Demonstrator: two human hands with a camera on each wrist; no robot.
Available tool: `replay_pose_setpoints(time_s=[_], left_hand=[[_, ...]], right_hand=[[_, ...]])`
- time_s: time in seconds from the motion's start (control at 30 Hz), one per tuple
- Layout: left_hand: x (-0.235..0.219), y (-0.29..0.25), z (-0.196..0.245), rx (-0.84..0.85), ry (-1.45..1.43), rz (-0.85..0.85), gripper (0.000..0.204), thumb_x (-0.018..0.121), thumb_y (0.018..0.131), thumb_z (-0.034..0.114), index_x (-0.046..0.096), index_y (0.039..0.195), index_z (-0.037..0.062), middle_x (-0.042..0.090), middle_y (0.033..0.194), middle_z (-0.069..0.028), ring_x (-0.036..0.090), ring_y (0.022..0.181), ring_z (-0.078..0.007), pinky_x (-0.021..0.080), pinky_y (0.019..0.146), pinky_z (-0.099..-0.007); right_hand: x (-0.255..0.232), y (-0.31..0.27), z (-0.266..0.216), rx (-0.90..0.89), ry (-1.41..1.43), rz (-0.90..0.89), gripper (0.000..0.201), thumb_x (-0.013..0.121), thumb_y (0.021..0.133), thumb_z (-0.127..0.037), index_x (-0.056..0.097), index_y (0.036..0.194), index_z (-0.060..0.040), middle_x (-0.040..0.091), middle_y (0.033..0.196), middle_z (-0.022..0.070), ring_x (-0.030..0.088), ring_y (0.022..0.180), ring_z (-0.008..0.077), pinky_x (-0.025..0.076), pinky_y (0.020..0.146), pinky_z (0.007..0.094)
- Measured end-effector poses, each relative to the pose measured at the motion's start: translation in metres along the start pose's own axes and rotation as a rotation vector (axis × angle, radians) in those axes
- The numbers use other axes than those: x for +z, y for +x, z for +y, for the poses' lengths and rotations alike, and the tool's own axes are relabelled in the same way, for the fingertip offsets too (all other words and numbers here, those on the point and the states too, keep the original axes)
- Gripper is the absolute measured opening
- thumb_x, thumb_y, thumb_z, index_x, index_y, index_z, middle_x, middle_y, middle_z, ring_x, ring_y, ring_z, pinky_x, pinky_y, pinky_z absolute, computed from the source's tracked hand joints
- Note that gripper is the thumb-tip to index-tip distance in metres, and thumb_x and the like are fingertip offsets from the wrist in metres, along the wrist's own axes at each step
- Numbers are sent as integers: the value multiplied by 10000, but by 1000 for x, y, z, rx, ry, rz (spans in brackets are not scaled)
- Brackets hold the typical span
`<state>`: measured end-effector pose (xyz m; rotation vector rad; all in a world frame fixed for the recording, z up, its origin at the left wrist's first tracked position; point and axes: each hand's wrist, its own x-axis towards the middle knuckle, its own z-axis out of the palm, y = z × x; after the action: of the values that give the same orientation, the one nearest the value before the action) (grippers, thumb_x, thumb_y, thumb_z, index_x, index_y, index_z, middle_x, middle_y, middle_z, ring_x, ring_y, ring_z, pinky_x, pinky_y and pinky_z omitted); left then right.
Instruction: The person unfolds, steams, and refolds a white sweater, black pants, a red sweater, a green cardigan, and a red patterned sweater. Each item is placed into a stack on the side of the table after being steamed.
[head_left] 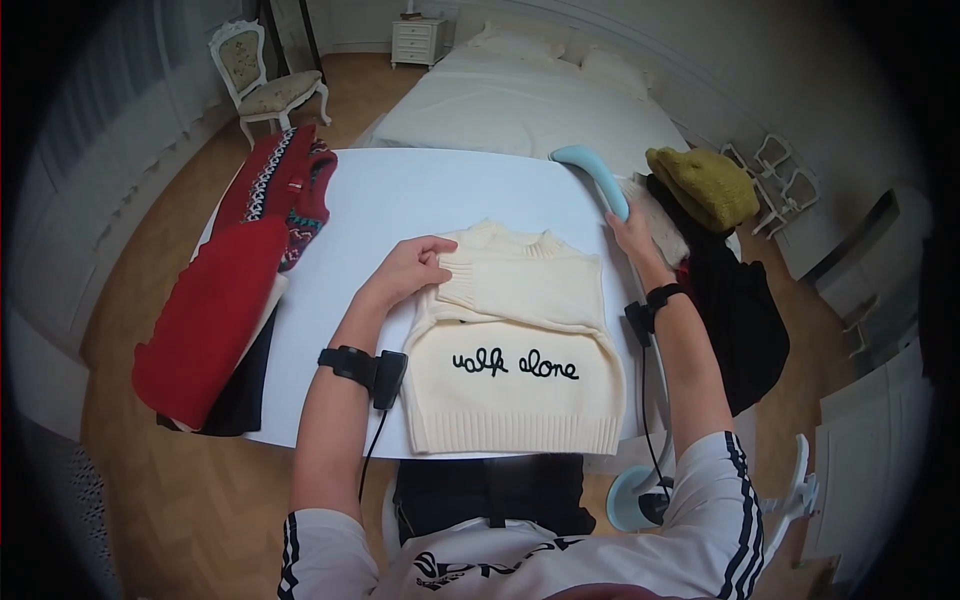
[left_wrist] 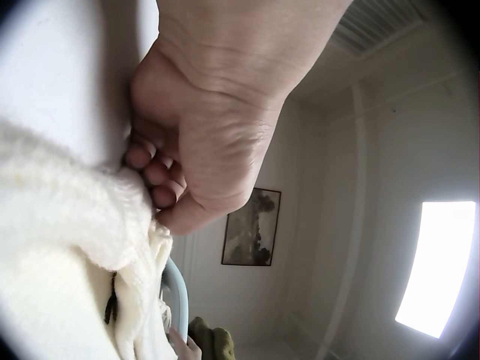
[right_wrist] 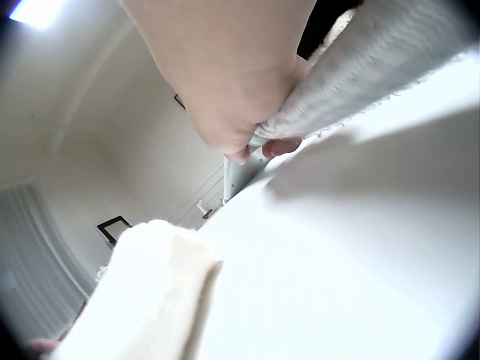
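A cream knit sweater [head_left: 515, 400] lettered "walk alone" lies on the white table, its sleeve folded across the chest. My left hand [head_left: 402, 270] pinches the ribbed cuff [head_left: 458, 284] at the sweater's left side; in the left wrist view, curled fingers and thumb meet at the cream knit [left_wrist: 82, 202]. My right hand [head_left: 637, 240] grips the handle of a light blue garment steamer [head_left: 597, 178], whose curved head points away toward the table's far edge. The steamer's grey fabric-covered hose [right_wrist: 367, 71] runs back from that hand in the right wrist view.
Red and patterned knitwear [head_left: 215, 310] is piled at the table's left edge. Dark garments [head_left: 735, 320] and an olive knit [head_left: 705, 188] lie on the right. A light blue round base [head_left: 628, 500] stands below the near edge. Beyond the white tabletop [head_left: 370, 200] is a bed [head_left: 480, 100].
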<state>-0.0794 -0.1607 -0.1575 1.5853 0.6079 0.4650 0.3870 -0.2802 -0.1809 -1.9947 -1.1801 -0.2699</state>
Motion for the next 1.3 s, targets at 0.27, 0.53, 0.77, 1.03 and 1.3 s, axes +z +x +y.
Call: replay_pose_setpoints(time_s=[0.27, 0.53, 0.77, 1.03, 1.3], left_hand=[[3, -2, 8, -20, 14, 2, 570, 730, 794, -33, 614, 1352, -57, 503, 710, 85, 475, 660, -36, 417, 676, -194], [18, -7, 11, 25, 356, 117, 520, 717, 832, 39, 627, 1342, -11, 596, 738, 18, 606, 720, -154, 505, 727, -294], [89, -138, 86, 257, 1313, -318, 440, 764, 860, 413, 648, 1081, 50, 649, 1003, -147, 656, 974, -360, 537, 803, -481], [103, -229, 22, 410, 1511, -167, 745, 731, 719, 15, 545, 1440, 37, 499, 1402, -257, 561, 1201, -417, 502, 972, -458], [51, -204, 89, 108, 623, -75, 312, 687, 828, 13, 713, 1139, 1, 729, 951, -128, 706, 847, -220, 562, 806, -317]], right_hand=[[-18, -20, -23, 113, -440, -115, 580, 690, 943, -302, 509, 1404, 2, 607, 1259, 279, 594, 1165, 502, 500, 992, 509], [-153, -160, -151, -526, 7, -516, 333, 674, 887, -20, 670, 1220, -23, 651, 1143, 184, 626, 1090, 375, 520, 945, 444], [-217, -253, -168, -536, -143, -1014, 797, 845, 771, -162, 502, 1489, -105, 490, 1517, 169, 472, 1407, 361, 375, 1172, 533], [-209, -281, -143, -513, -111, -782, 701, 728, 772, 41, 599, 1420, -193, 600, 1448, 75, 538, 1380, 297, 364, 1181, 539], [-223, -219, -143, -8, 460, -799, 195, 647, 993, -128, 712, 1132, -8, 731, 959, 79, 684, 884, 161, 519, 780, 295]])
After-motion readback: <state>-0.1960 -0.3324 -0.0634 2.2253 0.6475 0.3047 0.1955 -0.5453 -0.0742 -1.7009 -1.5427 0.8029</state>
